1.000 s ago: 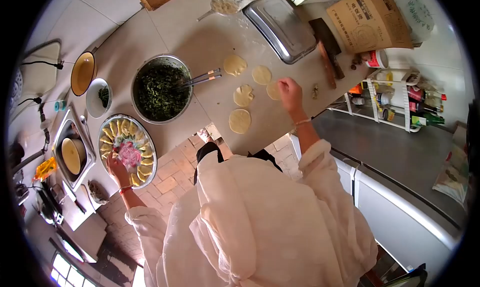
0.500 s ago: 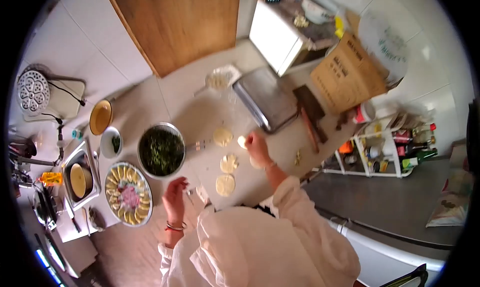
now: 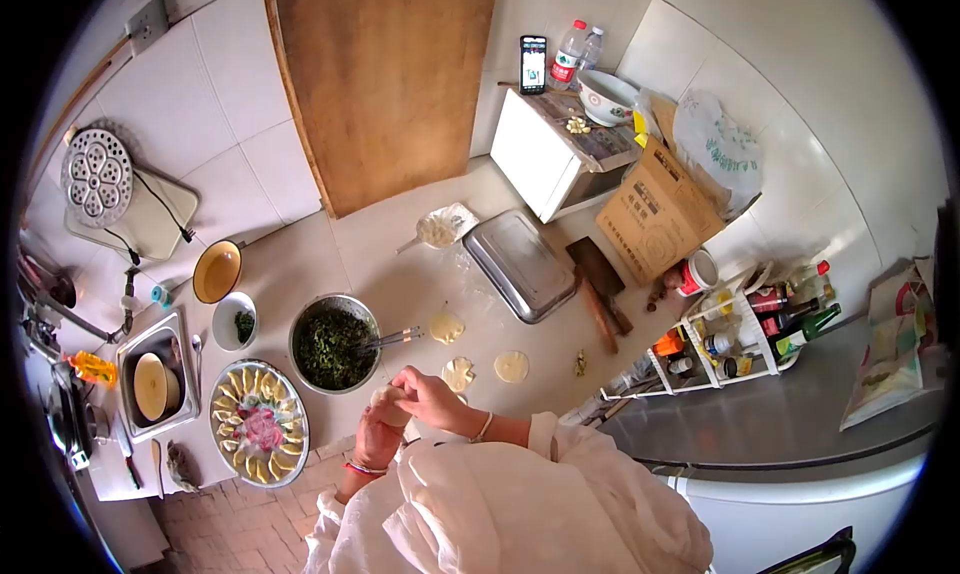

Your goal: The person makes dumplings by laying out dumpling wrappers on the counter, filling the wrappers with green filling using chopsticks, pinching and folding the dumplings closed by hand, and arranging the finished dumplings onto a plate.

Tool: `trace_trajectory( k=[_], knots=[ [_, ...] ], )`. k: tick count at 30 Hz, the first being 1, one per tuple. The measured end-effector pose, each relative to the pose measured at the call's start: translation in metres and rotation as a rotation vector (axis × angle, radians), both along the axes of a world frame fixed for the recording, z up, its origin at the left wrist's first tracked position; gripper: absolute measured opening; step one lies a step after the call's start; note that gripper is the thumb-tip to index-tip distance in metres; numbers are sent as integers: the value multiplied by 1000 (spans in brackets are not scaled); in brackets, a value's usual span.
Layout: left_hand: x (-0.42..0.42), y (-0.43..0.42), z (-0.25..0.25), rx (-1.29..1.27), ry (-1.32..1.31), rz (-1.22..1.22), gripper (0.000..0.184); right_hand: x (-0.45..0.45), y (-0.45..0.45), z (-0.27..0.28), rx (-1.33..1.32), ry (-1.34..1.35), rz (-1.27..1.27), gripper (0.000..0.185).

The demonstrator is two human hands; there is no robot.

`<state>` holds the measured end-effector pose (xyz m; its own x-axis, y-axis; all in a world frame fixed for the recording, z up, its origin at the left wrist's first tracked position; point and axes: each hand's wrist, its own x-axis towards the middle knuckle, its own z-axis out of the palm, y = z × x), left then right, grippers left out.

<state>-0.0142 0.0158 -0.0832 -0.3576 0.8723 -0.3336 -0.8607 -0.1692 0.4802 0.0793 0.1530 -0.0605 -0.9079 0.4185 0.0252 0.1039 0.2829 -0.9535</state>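
Observation:
My left hand and my right hand meet in front of my chest, fingers curled together round a pale dough wrapper, mostly hidden by them. On the counter beyond lie flat round dough wrappers: one near the spoon handle, one just past my right hand, and another further right. A steel bowl of chopped green filling, with utensil handles sticking out, stands ahead of my left hand. To the left, a round platter carries a ring of folded dumplings.
A lidded metal tray, a cleaver and a rolling pin lie at the right. Beyond are a cardboard box and a bottle rack. Small bowls and a sink are on the left.
My right hand has come left and toward my body with a pale piece of dough, joining my left hand. The view has tilted up, uncovering the wrapper formerly under my right hand.

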Motion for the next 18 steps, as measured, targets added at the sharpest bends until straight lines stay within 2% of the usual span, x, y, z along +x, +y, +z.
trace_trajectory(
  k=[1, 3, 6, 7, 8, 9, 10, 11, 13, 15, 18],
  knots=[
    [-2, -7, 2, -19, 129, -11, 38, -3, -7, -1, -23, 21, 9, 22],
    [-4, -17, 5, -124, 113, 56, 31, -9, -17, -1, -60, 60, 31, 22],
    [-17, -43, -12, -224, 133, 43, 27, -13, -21, 4, -300, -188, 51, 15],
    [-25, -48, -15, -139, 1053, -96, 27, -11, -23, -1, -388, -272, 64, 14],
    [-33, -55, -17, -185, 1927, 160, 27, -6, -19, -29, -440, -206, 4, 14],
    [-37, -63, -33, -195, 1925, 218, 27, -1, -15, -59, -509, -157, -48, 14],
    [-42, -71, -47, -206, 1904, 156, 27, 3, -7, -69, -841, -194, -182, 17],
    [-49, -81, -58, -220, 1880, 101, 28, 6, 5, -83, -643, -221, -216, 22],
    [-42, -81, -32, -225, -15, 135, 27, 9, 27, -91, -480, -236, -301, 30],
    [-41, -95, -48, -186, 1, 169, 30, -4, 30, -78, -543, -149, -410, 41],
    [-42, -109, -39, -154, -72, 189, 30, -37, 30, -68, -645, -25, -471, 49]
  ],
)
